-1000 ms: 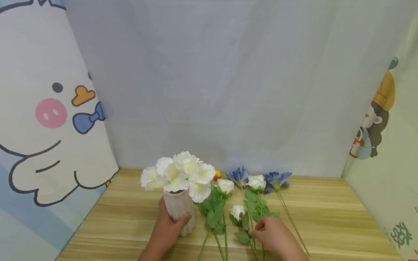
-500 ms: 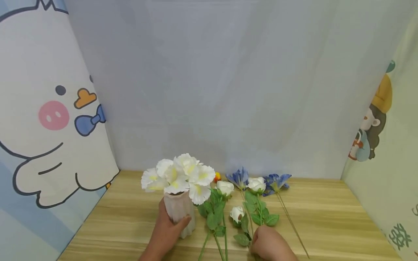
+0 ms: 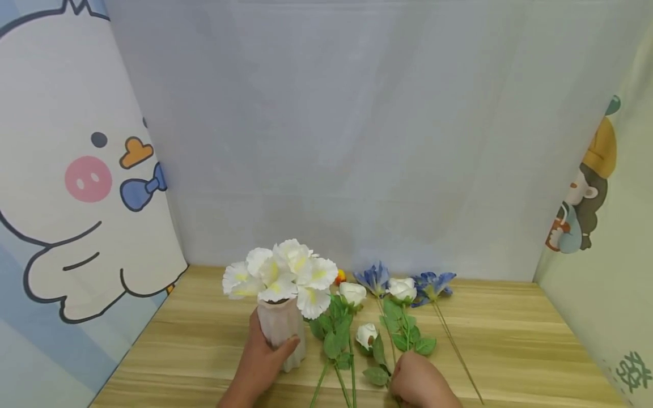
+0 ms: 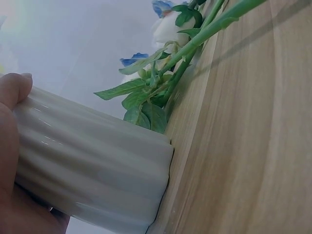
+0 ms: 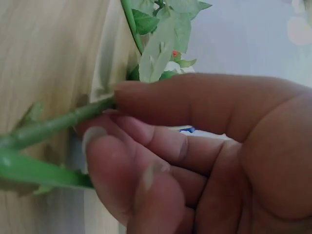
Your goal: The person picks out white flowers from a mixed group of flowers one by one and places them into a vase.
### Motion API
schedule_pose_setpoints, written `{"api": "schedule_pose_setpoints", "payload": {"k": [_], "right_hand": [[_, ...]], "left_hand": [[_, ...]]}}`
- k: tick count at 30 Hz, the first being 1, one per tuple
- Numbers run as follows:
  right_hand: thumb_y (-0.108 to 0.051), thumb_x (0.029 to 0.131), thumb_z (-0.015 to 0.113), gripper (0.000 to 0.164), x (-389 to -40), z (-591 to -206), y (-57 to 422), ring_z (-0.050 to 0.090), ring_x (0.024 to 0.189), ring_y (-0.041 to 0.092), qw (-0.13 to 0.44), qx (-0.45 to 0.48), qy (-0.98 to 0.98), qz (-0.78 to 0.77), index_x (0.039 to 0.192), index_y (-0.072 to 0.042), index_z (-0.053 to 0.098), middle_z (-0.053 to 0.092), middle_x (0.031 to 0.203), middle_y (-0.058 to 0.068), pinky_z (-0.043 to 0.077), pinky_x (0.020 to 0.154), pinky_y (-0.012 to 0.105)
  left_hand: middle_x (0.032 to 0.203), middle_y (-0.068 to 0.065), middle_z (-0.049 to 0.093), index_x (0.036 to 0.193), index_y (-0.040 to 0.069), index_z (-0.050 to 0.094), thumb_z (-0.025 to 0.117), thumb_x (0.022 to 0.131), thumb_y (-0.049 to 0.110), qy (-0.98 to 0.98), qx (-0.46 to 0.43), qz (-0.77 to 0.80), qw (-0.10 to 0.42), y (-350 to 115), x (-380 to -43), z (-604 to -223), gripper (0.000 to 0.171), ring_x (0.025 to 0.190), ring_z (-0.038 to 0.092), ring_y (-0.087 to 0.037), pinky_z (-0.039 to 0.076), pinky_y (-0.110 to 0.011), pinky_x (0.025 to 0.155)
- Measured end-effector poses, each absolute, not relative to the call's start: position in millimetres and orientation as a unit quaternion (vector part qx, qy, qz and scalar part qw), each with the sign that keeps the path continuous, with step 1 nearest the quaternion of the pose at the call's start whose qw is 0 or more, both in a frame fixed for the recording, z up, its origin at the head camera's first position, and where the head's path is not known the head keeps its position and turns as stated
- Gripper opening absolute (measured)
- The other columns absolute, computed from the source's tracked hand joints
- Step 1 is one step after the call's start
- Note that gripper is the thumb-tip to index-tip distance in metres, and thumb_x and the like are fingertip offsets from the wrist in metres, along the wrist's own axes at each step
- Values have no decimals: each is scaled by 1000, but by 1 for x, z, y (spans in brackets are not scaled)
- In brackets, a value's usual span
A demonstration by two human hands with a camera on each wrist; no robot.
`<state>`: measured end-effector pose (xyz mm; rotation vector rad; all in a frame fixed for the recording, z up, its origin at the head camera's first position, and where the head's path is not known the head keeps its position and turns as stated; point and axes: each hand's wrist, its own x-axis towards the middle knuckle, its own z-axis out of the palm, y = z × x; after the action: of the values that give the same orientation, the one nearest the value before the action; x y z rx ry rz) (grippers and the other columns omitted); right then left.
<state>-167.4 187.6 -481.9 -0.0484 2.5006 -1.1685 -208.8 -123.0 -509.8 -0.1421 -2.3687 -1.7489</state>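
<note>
My left hand (image 3: 262, 357) grips a ribbed white vase (image 3: 282, 328) that stands upright on the table, thumb across its front. White flowers with yellow centres (image 3: 278, 277) fill the vase's mouth. In the left wrist view the vase (image 4: 92, 156) touches the wood with its base. Near the table's front, my right hand (image 3: 422, 382) pinches the stem of a small white rose (image 3: 366, 335) lying on the wood. Close up, thumb and finger hold the thin green stem (image 5: 58, 121); a second, brighter green stem (image 5: 44, 168) runs past the curled fingers.
A white rose (image 3: 352, 293) with long stems lies between the vase and the right hand. Behind that hand lie another white rose (image 3: 402, 289) and two blue flowers (image 3: 432, 283). A red-and-yellow thing (image 3: 340, 276) shows at the back. A grey curtain (image 3: 347, 141) closes off the table's rear.
My right hand has turned and lowered slightly, its fingers now closed at the stem. The small white rose has shifted a little to the left. My left hand stays on the vase.
</note>
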Motion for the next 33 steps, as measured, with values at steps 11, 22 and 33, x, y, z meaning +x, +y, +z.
{"api": "schedule_pose_setpoints", "payload": {"k": [11, 22, 33], "right_hand": [[1, 73, 56, 39, -168, -473, 181, 10, 48, 13, 186, -13, 914, -360, 50, -20, 32, 18, 48, -7, 18, 43, 28], [-5, 83, 55, 37, -165, -458, 179, 9, 52, 17, 205, 16, 892, -402, 61, -20, 28, 15, 54, -2, 18, 46, 34], [-13, 97, 47, 18, -170, -453, 180, 57, 64, 25, 226, 25, 840, -493, 108, 1, 51, 59, 81, 12, 47, 58, 38]], "left_hand": [[120, -5, 48, 142, 23, 17, 80, 73, 35, -801, -47, -589, 99, -122, -208, -508, 94, 106, 52, -23, 40, -45, 90], [123, -6, 46, 143, 23, 15, 78, 74, 40, -803, -47, -588, 92, -122, -208, -507, 96, 108, 51, -24, 40, -46, 91], [122, -5, 47, 143, 25, 15, 79, 74, 40, -802, -48, -588, 93, -122, -208, -508, 96, 107, 52, -24, 40, -46, 90]]}}
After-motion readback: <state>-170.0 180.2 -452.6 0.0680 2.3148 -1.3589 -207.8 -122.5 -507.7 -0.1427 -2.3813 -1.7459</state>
